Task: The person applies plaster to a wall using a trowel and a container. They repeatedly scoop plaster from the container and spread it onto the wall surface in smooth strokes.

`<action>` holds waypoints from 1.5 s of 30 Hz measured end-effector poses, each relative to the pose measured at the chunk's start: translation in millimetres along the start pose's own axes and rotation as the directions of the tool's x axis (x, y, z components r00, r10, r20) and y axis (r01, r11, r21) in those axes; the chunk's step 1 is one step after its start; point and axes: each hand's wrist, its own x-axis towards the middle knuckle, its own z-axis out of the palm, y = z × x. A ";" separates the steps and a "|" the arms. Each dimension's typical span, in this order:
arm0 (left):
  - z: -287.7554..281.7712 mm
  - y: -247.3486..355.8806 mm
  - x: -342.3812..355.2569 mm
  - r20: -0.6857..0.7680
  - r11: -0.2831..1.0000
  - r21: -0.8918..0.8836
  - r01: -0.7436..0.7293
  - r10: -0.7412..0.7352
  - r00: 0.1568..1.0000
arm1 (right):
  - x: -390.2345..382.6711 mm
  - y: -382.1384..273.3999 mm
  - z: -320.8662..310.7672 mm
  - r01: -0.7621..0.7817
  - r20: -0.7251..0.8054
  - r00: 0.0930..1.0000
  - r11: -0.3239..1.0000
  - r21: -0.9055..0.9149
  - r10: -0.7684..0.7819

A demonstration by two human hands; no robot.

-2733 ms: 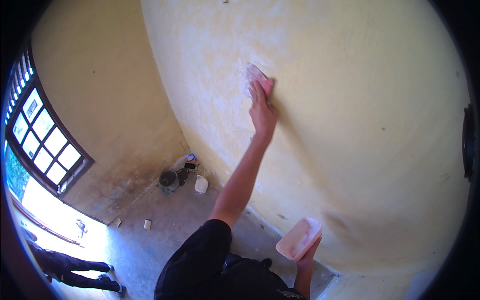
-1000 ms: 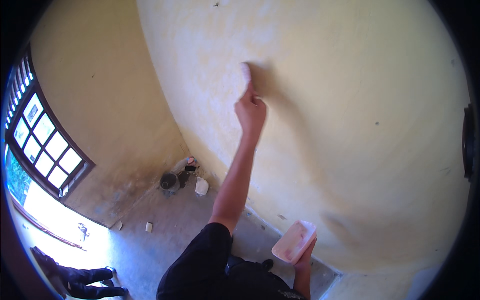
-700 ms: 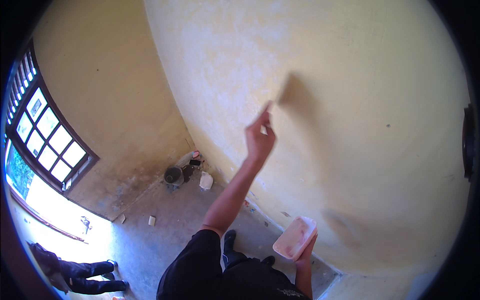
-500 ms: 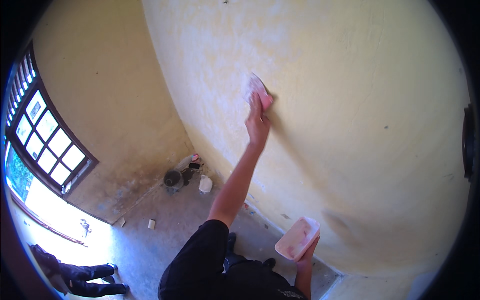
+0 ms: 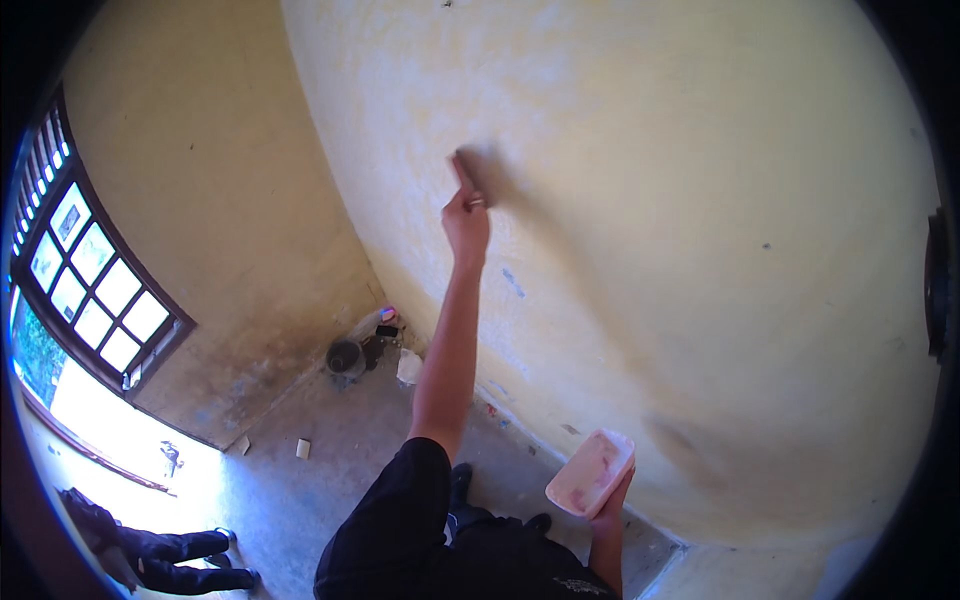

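My left arm stretches up to the pale yellow wall (image 5: 700,200), which has whitish smears across its upper left part. My left hand (image 5: 467,235) is closed around a pinkish putty scraper (image 5: 461,168), seen nearly edge-on against the wall. The hand and the tool cast a shadow just to their right. Low on the right, my right hand (image 5: 613,507) grips a pale pink rectangular plastic tub (image 5: 601,452) by its side and underside. Pinkish-white paste coats the inside of the tub, which is tilted toward me.
In the far corner stand a dark bucket (image 5: 346,357) and a whitish lump (image 5: 409,366) beside small items. A small pale block (image 5: 303,448) lies on the concrete floor (image 5: 340,485). Another person's legs (image 5: 190,560) show lower left, below a barred window (image 5: 95,270).
My left hand has moved left along the wall, and the scraper has turned from showing its broad face to nearly edge-on. The tub in my right hand has hardly shifted.
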 end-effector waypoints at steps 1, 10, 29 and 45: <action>9.8 24.9 -9.2 -0.004 0.989 0.086 -0.125 0.125 0.992 | 0.4 -2.6 -2.5 -0.036 -0.014 0.999 0.999 0.034 0.037; 17.0 49.4 -123.8 0.180 0.897 -0.130 -0.421 0.439 0.880 | -3.1 3.0 -11.3 0.034 0.029 0.999 0.999 0.020 -0.034; -28.0 -73.2 -162.9 0.200 0.708 -0.517 0.482 -0.448 0.871 | -33.5 -9.8 -30.8 0.126 0.008 0.992 0.992 0.009 -0.126; -38.6 -28.7 -39.2 -0.064 0.967 -0.179 0.181 -0.195 0.979 | 12.1 -16.6 -32.6 0.234 0.085 0.972 0.934 -0.271 -0.218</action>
